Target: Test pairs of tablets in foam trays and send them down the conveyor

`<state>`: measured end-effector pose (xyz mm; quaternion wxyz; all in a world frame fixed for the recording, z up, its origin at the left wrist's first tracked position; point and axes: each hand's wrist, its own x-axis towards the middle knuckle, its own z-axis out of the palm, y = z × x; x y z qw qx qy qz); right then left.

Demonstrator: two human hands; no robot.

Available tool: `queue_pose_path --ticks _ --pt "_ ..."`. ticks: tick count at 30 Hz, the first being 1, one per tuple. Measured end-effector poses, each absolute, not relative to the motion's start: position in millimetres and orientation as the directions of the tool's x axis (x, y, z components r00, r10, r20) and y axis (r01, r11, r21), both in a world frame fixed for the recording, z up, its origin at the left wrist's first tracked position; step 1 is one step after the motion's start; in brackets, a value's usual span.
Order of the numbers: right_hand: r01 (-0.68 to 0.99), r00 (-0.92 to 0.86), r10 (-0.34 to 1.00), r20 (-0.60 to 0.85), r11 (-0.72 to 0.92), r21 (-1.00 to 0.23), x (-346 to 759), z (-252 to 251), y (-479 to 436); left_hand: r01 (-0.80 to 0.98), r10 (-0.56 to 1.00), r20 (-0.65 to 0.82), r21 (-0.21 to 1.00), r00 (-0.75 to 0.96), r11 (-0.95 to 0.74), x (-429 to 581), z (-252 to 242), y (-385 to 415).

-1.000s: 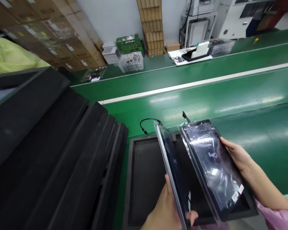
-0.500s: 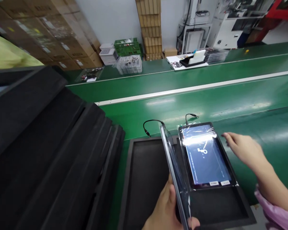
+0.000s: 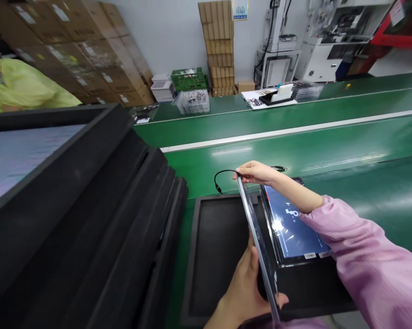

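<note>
My left hand (image 3: 247, 285) grips the near end of a thin tablet (image 3: 259, 246) held on edge above a black foam tray (image 3: 212, 249). My right hand (image 3: 255, 172), in a pink sleeve, is pinched on the tablet's far top corner, where a black cable (image 3: 222, 176) comes out. A second tablet (image 3: 291, 226) with a lit blue screen, wrapped in clear film, lies flat in the tray's right half under my right forearm.
A tall stack of black foam trays (image 3: 89, 219) stands at my left. Green conveyor belts (image 3: 295, 137) run across the back. A person in yellow (image 3: 24, 87) is at far left. Cardboard boxes (image 3: 89, 55), crates and machines line the wall.
My right hand laid the film-wrapped tablet flat in the tray, let go, and moved left to grip the top of the upright tablet. The left hand kept its hold.
</note>
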<state>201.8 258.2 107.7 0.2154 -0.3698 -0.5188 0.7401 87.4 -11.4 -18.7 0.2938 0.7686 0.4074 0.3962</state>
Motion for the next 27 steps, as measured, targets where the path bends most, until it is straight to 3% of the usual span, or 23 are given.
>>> queue_pose_path --ticks 7,14,17,21,27 --pt "-0.007 -0.686 0.717 -0.129 -0.183 -0.983 208 108 249 0.365 0.835 0.474 0.752 0.281 -0.549 90 -3 -9" --pt "0.031 -0.573 0.819 -0.044 -0.032 -0.999 189 94 246 0.461 0.896 0.370 0.768 0.247 -0.444 86 -18 -18" --pt "0.048 -0.471 0.882 -0.026 -0.004 -0.999 172 86 243 0.427 0.949 0.277 0.848 0.149 -0.314 82 -13 -16" --pt "0.129 -0.286 0.958 -0.003 0.036 -0.991 147 80 245 0.240 0.988 0.155 0.959 0.001 -0.150 76 10 -5" --pt "0.376 -0.019 1.000 0.018 0.024 -0.926 151 112 293 0.137 0.992 0.062 0.989 -0.110 -0.047 74 26 -22"
